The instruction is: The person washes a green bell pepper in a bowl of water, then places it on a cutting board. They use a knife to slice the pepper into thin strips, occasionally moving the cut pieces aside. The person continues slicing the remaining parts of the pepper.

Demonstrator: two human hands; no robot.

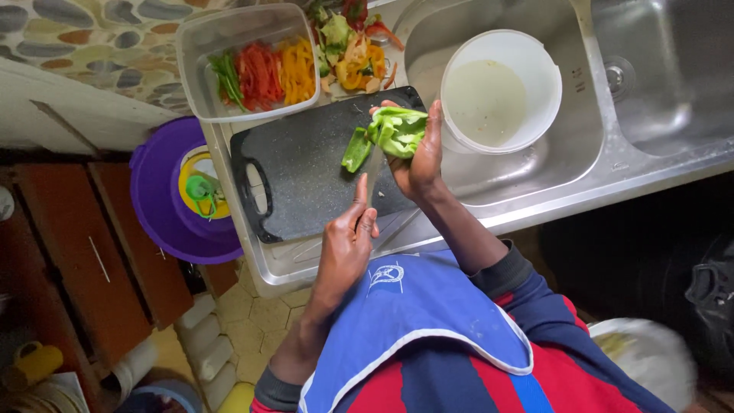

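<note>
right hand (419,157) cupped around green bell pepper pieces (396,130), upper centre of frame, over black speckled plastic cutting board (306,172) | left hand (348,237) closed on steel knife (372,174), blade at pepper | pepper likely light, crisp, slick-skinned; best pinched by outer edges, clear of blade

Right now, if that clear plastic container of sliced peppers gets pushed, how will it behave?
The clear container looks thin-walled, so it probably flexes. It holds only a shallow layer of pepper strips, so it is likely light and slides easily. Low and wide, it seems unlikely to tip.
</note>
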